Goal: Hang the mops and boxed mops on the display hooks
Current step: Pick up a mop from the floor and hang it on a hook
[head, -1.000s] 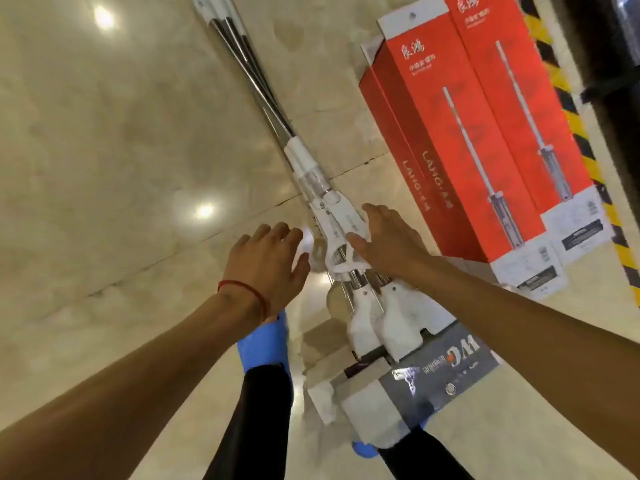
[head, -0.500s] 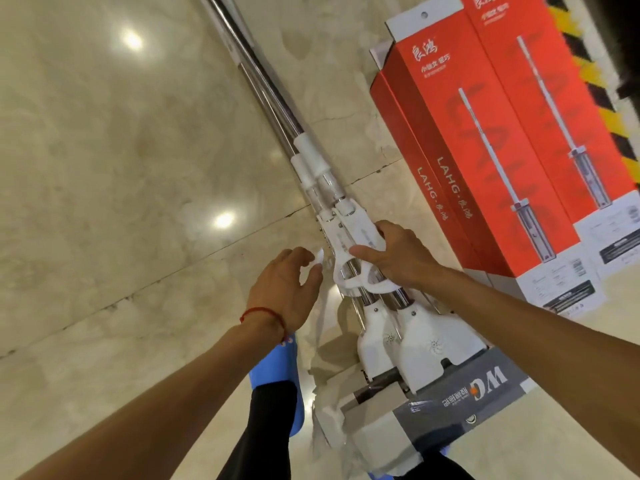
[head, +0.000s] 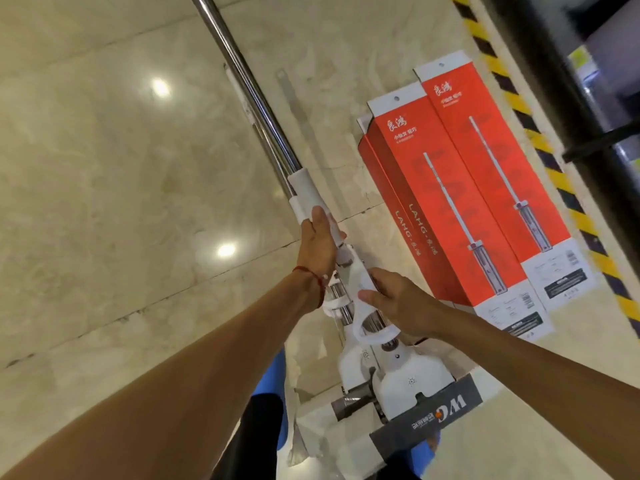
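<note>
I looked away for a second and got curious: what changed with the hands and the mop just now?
The left hand, open beside the mop a second ago, moved up and took hold of its white sleeve. The right hand kept its grip lower down; the red boxes stayed on the floor.

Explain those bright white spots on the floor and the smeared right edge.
Head view: the spots are glare, likely overhead lamps mirrored in the glossy marble floor; the dark post at right is blurred, probably by camera motion.
</note>
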`<state>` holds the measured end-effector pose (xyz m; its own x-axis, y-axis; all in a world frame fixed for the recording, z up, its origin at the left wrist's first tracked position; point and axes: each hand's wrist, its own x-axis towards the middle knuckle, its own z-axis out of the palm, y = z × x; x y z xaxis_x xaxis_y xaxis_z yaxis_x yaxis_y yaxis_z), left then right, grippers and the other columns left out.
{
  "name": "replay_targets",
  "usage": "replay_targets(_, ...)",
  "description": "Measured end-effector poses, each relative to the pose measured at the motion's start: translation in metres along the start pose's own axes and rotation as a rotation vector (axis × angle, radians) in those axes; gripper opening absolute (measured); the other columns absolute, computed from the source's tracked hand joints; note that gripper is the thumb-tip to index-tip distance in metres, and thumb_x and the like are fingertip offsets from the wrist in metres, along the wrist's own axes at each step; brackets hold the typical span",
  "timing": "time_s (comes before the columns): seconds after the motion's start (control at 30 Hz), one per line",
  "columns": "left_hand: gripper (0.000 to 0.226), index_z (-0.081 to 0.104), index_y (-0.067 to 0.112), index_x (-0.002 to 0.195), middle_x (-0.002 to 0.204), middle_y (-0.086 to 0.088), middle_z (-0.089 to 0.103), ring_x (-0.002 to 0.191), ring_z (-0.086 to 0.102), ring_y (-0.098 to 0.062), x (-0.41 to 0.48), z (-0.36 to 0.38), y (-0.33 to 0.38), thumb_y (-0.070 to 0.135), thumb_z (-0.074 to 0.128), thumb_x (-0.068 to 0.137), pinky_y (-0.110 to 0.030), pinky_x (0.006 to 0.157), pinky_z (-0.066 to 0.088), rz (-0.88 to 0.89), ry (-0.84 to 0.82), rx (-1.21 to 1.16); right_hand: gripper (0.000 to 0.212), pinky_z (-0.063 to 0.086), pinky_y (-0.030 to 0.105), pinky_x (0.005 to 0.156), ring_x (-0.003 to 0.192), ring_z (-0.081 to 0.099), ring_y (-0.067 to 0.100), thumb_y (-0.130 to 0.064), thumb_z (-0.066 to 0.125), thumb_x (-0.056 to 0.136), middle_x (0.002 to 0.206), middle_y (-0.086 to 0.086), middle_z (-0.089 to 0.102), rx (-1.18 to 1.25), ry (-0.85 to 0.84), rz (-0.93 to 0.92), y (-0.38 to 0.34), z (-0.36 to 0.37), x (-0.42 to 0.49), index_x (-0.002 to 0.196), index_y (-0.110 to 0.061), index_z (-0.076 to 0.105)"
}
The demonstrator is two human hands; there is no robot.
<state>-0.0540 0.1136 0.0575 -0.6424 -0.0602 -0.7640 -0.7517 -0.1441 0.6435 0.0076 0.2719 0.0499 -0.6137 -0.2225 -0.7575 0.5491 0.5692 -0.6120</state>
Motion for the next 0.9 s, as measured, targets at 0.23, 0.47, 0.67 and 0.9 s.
replay_targets(0.23, 0.052, 0.048, 0.016, 0.13, 0.124, -0.013, 0.063, 0.105, 0.065, -0.023, -0.07, 0.024, 0.0, 0.053, 0.02, 0.109, -0.037, 0.085, 0.056, 0.182, 0.055, 0.154, 0.034, 0.052, 0.038, 0.102, 0.114, 0.064, 0.022, -0.029, 0.055, 0.107, 0.131, -0.002, 0.063, -0.147, 0.052, -0.061, -0.025, -0.031, -0.066, 0.138, -0.015, 0.059)
replay_targets(0.47, 0.041, 0.053, 0.019, 0.12, 0.118, -0.014, 0.061, 0.104, 0.062, -0.026, -0.164, 0.045, 0.031, 0.048, 0.026, 0.11, -0.031, 0.067, 0.053, 0.294, -0.042, 0.263, 0.039, 0.043, 0.005, 0.083, 0.12, 0.056, 0.014, -0.029, 0.051, 0.109, 0.135, -0.001, 0.059, -0.072, 0.277, -0.246, -0.079, -0.089, -0.168, 0.145, -0.016, 0.054)
replay_targets(0.67, 0.05, 0.056, 0.019, 0.106, 0.103, -0.009, 0.064, 0.108, 0.065, -0.036, -0.253, 0.052, 0.06, 0.064, 0.033, 0.1, -0.058, 0.103, 0.049, 0.386, -0.156, 0.416, 0.039, 0.046, 0.039, 0.114, 0.13, 0.057, 0.017, -0.037, 0.05, 0.108, 0.137, -0.002, 0.06, 0.134, 0.346, -0.361, -0.128, -0.104, -0.256, 0.144, -0.022, 0.052)
replay_targets(0.9, 0.068, 0.057, 0.008, 0.117, 0.103, -0.007, 0.066, 0.094, 0.067, -0.017, -0.339, 0.031, 0.069, 0.066, 0.032, 0.092, -0.053, 0.103, 0.05, 0.413, -0.361, 0.629, 0.028, 0.056, 0.024, 0.096, 0.109, 0.068, 0.014, -0.036, 0.044, 0.11, 0.118, 0.006, 0.068, 0.357, 0.494, -0.518, -0.167, -0.088, -0.354, 0.133, -0.023, 0.054)
